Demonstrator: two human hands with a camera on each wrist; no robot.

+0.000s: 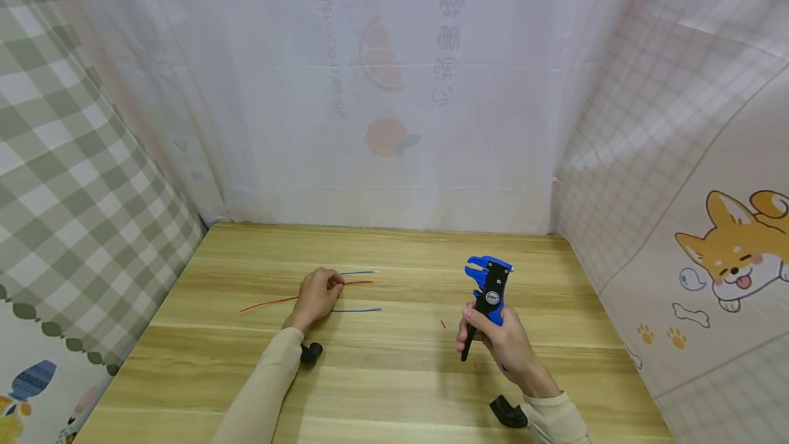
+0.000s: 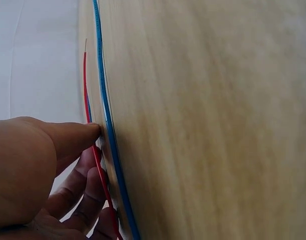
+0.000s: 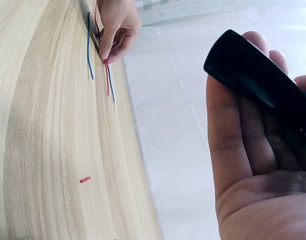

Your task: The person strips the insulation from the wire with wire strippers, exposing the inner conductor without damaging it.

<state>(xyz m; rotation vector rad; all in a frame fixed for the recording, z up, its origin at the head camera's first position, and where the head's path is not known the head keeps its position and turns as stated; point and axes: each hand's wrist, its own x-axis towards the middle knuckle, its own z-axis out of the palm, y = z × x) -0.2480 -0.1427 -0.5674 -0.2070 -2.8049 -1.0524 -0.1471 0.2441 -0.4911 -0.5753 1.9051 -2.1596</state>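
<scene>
At the left of the table, my left hand (image 1: 317, 300) pinches a red wire (image 1: 359, 282) between thumb and fingers. Bare metal shows at the red wire's tip (image 2: 85, 46) in the left wrist view. One blue wire (image 1: 357, 273) with a stripped end lies behind it, and another blue wire (image 1: 357, 310) lies in front; the hand hides part of both. My right hand (image 1: 508, 344) grips a blue-and-black wire stripper (image 1: 494, 290), holding it above the table with its head pointing up. Its black handle (image 3: 258, 70) crosses the fingers in the right wrist view.
A short red piece of insulation (image 1: 442, 324) lies on the wooden table (image 1: 394, 375) between the hands. White cloth (image 1: 394, 204) hangs along the back edge. Checked cloths hang at the left (image 1: 92, 156) and right (image 1: 616, 156).
</scene>
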